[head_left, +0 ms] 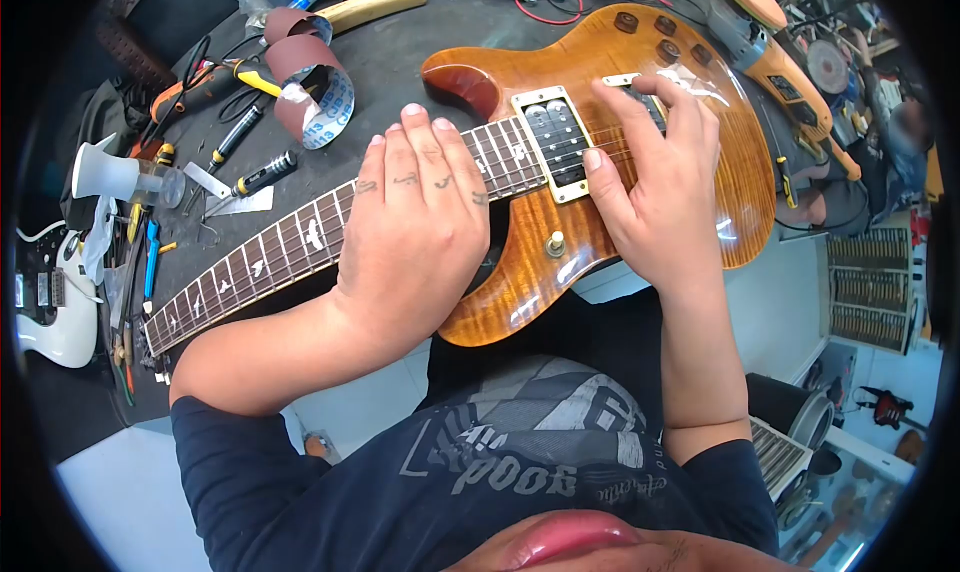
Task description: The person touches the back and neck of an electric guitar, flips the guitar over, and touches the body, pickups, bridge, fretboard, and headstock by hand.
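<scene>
An amber, glossy electric guitar (530, 307) lies face up, its neck pointing left and its body on the right. My left hand (415, 197) rests flat across the strings on the upper fretboard (285, 242), fingers stretched out side by side. Over the body, my right hand (660, 172) hovers or rests by the strings between the pickups, thumb and fingers curved and apart. Nothing shows between them; whether a fingertip touches a string I cannot tell. The neck pickup (555, 144) sits in a cream frame. Several dark knobs (668, 50) are at the body's far edge.
A curled strip of sandpaper (310, 87), screwdrivers (265, 172) and cables lie on the dark bench (390, 67) beyond the neck. An orange power tool (790, 92) is at the back right. A white guitar (65, 312) stands at the far left.
</scene>
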### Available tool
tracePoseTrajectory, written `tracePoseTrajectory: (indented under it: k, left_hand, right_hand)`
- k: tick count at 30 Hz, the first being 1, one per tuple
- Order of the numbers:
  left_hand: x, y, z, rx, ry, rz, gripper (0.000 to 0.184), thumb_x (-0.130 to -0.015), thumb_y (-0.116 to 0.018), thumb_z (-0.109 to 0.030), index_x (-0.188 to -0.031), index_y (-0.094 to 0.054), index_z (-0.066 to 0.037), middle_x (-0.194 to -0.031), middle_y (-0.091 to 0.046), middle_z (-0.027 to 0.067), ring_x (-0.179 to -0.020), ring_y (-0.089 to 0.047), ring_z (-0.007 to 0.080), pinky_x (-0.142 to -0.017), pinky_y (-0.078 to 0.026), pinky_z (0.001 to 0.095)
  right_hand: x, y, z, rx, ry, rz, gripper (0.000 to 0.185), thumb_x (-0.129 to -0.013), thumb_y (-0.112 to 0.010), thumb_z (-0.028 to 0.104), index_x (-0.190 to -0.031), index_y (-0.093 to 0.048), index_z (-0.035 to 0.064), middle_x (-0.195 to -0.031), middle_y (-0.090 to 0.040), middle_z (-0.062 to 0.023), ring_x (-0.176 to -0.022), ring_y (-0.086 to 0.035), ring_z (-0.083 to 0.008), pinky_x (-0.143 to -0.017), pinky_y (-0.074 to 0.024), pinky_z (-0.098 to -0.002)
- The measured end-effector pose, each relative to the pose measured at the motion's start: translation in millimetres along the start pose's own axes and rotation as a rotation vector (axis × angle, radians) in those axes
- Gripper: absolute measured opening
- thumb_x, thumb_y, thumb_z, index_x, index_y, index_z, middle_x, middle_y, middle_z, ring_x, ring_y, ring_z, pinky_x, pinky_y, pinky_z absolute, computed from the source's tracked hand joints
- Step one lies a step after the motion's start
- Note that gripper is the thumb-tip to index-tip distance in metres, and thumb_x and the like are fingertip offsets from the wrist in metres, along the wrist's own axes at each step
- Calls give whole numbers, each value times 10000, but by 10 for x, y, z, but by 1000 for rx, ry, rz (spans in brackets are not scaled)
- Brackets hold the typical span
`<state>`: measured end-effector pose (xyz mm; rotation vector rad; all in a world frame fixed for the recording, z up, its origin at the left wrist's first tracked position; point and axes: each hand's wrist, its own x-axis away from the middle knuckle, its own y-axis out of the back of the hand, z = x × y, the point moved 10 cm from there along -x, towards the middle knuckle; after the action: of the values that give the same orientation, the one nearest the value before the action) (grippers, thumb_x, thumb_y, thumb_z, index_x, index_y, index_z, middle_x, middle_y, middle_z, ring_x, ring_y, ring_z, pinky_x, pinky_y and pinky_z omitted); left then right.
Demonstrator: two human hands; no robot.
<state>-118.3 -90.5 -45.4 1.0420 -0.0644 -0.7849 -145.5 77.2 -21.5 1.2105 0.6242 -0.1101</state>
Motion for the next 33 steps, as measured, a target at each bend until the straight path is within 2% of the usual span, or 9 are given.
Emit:
tracePoseTrajectory:
  k: [26, 33]
  left_hand:
    - [5, 8, 8, 31, 3, -4, 497, -983, -622, -111, -1389, -650, 174, -1397, -721, 365, -1251, -746, 408, -1123, -581, 482]
    - [7, 18, -15, 56, 13, -44, 513, -970, -630, -102, -1385, -633, 201, -1401, -709, 381, -1275, -740, 441, -1137, -573, 514]
  right_hand:
    - [6, -13, -27, 15, -7, 9, 509, -989, -769, 345, -1412, -751, 62, -1473, -588, -218, -1416, -498, -453, -1199, -383, -594]
    - [15, 46, -53, -68, -35, -13, 583, -966, -792, 298, -1486, -682, 59, -1457, -585, -219, -1419, -491, -456, -1224, -387, -598]
